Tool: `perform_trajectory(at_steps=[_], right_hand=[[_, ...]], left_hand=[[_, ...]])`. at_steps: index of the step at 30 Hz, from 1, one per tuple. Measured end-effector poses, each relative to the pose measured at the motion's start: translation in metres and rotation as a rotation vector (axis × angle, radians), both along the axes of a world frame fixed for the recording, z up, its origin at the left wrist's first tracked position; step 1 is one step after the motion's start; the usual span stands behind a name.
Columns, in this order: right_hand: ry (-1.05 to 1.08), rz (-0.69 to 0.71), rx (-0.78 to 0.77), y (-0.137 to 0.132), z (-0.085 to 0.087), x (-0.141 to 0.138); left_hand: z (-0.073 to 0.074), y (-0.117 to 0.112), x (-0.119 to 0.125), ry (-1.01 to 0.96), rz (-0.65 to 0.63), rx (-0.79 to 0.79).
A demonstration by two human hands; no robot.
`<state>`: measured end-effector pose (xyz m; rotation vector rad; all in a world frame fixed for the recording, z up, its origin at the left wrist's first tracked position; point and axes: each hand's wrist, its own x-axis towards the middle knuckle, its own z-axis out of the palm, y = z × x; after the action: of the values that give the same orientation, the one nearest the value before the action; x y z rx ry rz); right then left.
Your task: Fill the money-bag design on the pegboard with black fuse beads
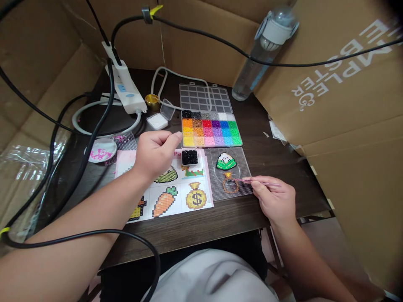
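Right hand [277,200] pinches pink tweezers [252,181] pen-style, tip at the brown bead outline [231,187] on the pegboard [214,184], a grip that probably gives fine control. Left hand [154,153] curls loosely over the pattern sheet [176,203], beside the black-bead tray [189,157]; cannot tell if it holds anything.

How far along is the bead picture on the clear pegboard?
Done: the green and white bead figure on the clear square pegboard looks filled in. In hand: the right hand holds pink tweezers, tips at a brown bead outline below it, hollow inside. The left hand hovers by the small tray of black beads. Left, likely: filling that outline, which resembles the yellow money bag on the printed pattern sheet.
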<state>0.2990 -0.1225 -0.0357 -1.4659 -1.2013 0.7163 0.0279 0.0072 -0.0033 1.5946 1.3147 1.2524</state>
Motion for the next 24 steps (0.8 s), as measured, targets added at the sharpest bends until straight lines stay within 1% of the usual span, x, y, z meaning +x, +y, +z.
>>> perform_trajectory(at_steps=[12,20,24], right_hand=[[-0.045,-0.005,-0.009,-0.0012,0.0026,-0.0001],[0.078,-0.047,0.006,-0.0010,-0.0052,0.0029],[0.146,-0.060,0.014,-0.0006,-0.0048,0.0023]], left_hand=[[-0.0005,0.0007,-0.0003,-0.003,-0.012,0.003],[-0.0006,0.0000,0.0008,-0.009,-0.009,0.018],[-0.0019,0.0000,0.0011,-0.022,-0.016,0.021]])
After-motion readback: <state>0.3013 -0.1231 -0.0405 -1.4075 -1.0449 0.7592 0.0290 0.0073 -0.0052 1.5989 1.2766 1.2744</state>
